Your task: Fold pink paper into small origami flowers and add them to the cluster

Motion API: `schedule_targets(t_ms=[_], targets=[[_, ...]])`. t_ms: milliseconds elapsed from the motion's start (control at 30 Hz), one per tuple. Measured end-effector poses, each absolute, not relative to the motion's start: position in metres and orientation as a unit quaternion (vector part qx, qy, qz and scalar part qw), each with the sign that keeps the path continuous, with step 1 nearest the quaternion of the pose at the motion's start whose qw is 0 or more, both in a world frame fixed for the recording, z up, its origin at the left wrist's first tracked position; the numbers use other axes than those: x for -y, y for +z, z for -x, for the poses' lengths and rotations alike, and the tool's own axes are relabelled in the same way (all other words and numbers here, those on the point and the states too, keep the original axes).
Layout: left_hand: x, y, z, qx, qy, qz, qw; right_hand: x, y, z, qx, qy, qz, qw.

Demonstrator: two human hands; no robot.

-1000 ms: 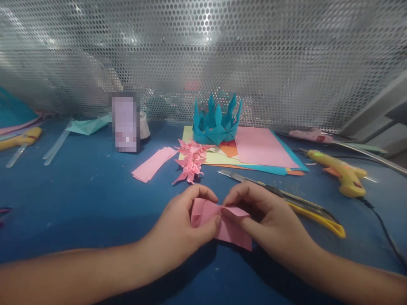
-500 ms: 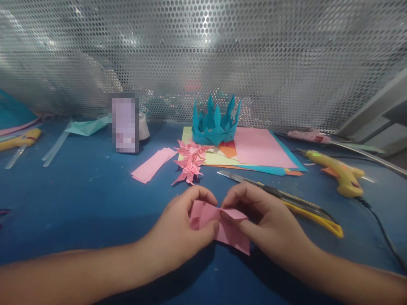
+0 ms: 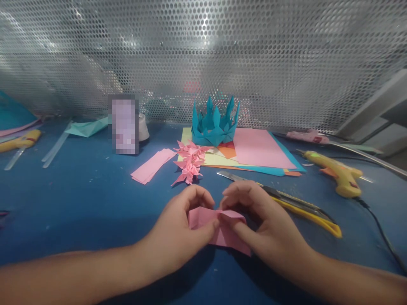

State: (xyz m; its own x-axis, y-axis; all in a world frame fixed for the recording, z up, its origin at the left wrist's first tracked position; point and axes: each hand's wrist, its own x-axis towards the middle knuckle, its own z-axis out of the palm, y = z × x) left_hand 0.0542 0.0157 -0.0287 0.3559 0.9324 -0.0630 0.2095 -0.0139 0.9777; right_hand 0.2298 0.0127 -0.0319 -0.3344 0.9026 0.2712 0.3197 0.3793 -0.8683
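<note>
Between both hands, just above the blue table (image 3: pixel 95 212), is a partly folded piece of pink paper (image 3: pixel 227 235). My left hand (image 3: pixel 187 224) pinches its left part, thumb in front and fingers behind. At the right end, my right hand (image 3: pixel 260 220) grips the paper with its thumb along a raised fold; some fingertips are hidden behind it. Just beyond the hands lies a bunch of folded pink spiky paper pieces (image 3: pixel 190 161). Left of that is a stack of pink paper strips (image 3: pixel 152 166).
A yellow box cutter (image 3: pixel 305 207), its blade out, lies right beside my right hand. Farther right sits a yellow glue gun (image 3: pixel 343 176) with a cord. A blue paper crown (image 3: pixel 214 133) stands on coloured sheets (image 3: pixel 263 148). Behind rises a perforated metal panel (image 3: pixel 203 51).
The pink paper's left part has tilted, and its upper flap now stands more upright. My right fingers have lifted slightly and shifted a little. Both hands stay on the paper.
</note>
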Motion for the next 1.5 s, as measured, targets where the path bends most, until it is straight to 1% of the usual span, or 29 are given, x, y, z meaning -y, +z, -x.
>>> schedule_targets(t_ms=[167, 567, 733, 967, 1067, 1167, 1267, 1433, 1500], targets=[[-0.012, -0.029, -0.053, -0.456, 0.371, -0.642, 0.492, -0.013, -0.032, -0.229, 0.719, 0.38, 0.417, 0.407], [-0.008, -0.027, -0.053, -0.45, 0.348, -0.674, 0.472, -0.008, -0.03, -0.228, 0.716, 0.379, 0.405, 0.424], [-0.01, -0.027, -0.054, -0.473, 0.334, -0.659, 0.48, -0.007, -0.029, -0.229, 0.717, 0.374, 0.402, 0.43], [-0.013, -0.025, -0.054, -0.478, 0.268, -0.68, 0.487, -0.006, -0.03, -0.228, 0.73, 0.344, 0.402, 0.432], [-0.014, -0.026, -0.052, -0.483, 0.275, -0.641, 0.53, -0.007, -0.03, -0.229, 0.75, 0.33, 0.388, 0.421], [-0.017, -0.028, -0.049, -0.47, 0.327, -0.585, 0.574, -0.009, -0.032, -0.231, 0.771, 0.299, 0.371, 0.423], [-0.02, -0.029, -0.047, -0.459, 0.348, -0.555, 0.6, -0.011, -0.031, -0.235, 0.809, 0.229, 0.331, 0.428], [-0.021, -0.029, -0.046, -0.45, 0.35, -0.549, 0.611, -0.016, -0.025, -0.24, 0.865, 0.126, 0.336, 0.352], [-0.021, -0.03, -0.045, -0.453, 0.354, -0.55, 0.606, -0.018, -0.025, -0.24, 0.861, 0.099, 0.364, 0.341]])
